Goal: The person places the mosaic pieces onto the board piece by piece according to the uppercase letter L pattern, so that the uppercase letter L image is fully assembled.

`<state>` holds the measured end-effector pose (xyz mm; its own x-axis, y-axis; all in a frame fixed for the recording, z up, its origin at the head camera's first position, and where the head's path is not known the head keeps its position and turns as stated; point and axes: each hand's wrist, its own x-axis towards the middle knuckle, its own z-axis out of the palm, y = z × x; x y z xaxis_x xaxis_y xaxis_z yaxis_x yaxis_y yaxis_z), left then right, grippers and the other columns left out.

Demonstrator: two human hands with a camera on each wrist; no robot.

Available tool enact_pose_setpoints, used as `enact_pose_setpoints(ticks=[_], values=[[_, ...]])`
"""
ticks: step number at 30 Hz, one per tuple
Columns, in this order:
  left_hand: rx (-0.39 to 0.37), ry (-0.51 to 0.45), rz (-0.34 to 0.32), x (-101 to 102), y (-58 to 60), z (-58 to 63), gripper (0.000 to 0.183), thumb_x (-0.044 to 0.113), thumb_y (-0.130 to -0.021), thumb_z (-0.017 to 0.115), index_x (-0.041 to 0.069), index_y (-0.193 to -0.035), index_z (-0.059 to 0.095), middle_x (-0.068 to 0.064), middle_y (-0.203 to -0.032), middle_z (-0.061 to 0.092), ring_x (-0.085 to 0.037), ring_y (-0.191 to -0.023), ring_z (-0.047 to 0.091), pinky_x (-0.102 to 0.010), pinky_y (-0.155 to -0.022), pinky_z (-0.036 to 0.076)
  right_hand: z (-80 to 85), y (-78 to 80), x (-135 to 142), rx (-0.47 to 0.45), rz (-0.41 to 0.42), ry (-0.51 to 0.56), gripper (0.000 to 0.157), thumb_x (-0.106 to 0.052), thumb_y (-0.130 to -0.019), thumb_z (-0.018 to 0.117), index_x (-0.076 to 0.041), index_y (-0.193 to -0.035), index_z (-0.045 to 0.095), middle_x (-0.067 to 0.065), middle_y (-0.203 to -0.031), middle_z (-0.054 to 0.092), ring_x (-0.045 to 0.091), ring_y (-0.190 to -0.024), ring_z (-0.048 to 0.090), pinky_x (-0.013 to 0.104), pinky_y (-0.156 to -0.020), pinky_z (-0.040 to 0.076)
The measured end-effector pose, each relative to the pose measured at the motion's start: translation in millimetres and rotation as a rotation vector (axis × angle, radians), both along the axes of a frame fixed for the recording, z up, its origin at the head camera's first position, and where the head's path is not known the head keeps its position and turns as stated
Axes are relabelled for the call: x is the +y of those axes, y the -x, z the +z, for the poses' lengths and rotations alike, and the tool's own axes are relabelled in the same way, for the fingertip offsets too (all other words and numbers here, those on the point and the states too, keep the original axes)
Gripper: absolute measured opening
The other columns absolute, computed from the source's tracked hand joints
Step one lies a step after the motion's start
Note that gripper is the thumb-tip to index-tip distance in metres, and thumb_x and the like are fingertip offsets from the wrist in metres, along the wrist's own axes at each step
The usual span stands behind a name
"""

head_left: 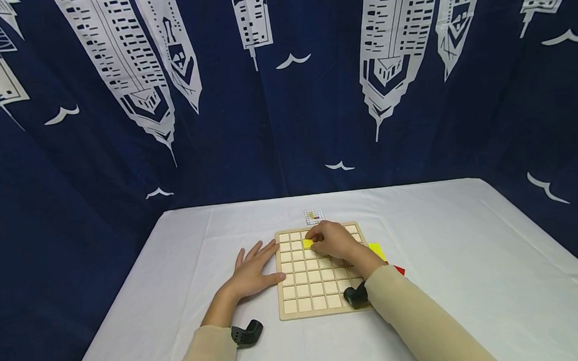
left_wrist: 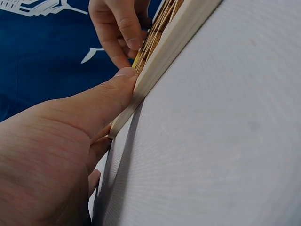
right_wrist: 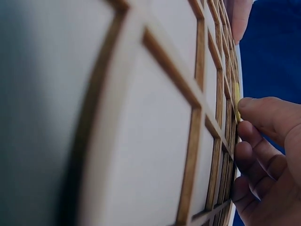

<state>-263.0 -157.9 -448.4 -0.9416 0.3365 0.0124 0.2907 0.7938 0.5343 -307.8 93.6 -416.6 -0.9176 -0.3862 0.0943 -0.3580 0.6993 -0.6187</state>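
A square wooden grid board [head_left: 303, 301] lies on the white table, its cells framed by raised strips. My left hand [head_left: 252, 274] rests at the board's left edge with fingers spread, the thumb touching the rim. Over the upper part of the board, my right hand [head_left: 336, 241] pinches a yellow square tile [head_left: 307, 244] at one of the cells. In the right wrist view the thumb [right_wrist: 258, 110] meets the tile's yellow edge, with the other fingers curled below. The right hand and forearm hide the board's right part.
Behind the board lies a small printed grid card [head_left: 314, 216] with coloured marks. More yellow pieces [head_left: 376, 251] and red pieces [head_left: 400, 270] lie to the right of the board, partly covered by the right forearm. A dark blue patterned curtain [head_left: 275, 120] hangs behind the table.
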Motion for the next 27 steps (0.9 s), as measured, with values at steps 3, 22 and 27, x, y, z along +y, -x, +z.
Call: enact_pose_setpoints(ticks=[3,22,27], values=[[0.002,0.001,0.001,0.0,0.0,-0.2,0.08,0.045,-0.088,0.072,0.017,-0.155,0.038,0.002,-0.165,0.03,-0.032,-0.157,0.015,-0.063,-0.123,-0.005,0.7,-1.2,2.2,-0.007,0.012,0.009,0.024,-0.007,-0.089,0.072,-0.008,-0.113,0.074,0.005,-0.102,0.068,0.016,-0.092,0.062,0.036,-0.088,0.054],[0.015,0.011,-0.003,-1.9,0.3,-1.8,0.079,0.045,-0.089,0.071,0.016,-0.154,0.039,0.0,-0.165,0.03,-0.032,-0.157,0.014,-0.064,-0.123,-0.005,16.9,-17.5,38.5,0.047,-0.011,0.116,0.025,-0.01,-0.095,0.065,-0.006,-0.118,0.071,0.01,-0.109,0.068,0.018,-0.088,0.06,0.03,-0.078,0.051],[0.014,0.009,-0.006,-1.5,0.8,-1.2,0.078,0.046,-0.089,0.071,0.017,-0.154,0.04,0.001,-0.166,0.029,-0.032,-0.157,0.013,-0.063,-0.123,-0.006,20.8,-20.8,53.0,0.053,-0.052,0.124,0.024,-0.011,-0.094,0.066,-0.008,-0.118,0.071,0.01,-0.112,0.069,0.02,-0.091,0.061,0.03,-0.079,0.052]])
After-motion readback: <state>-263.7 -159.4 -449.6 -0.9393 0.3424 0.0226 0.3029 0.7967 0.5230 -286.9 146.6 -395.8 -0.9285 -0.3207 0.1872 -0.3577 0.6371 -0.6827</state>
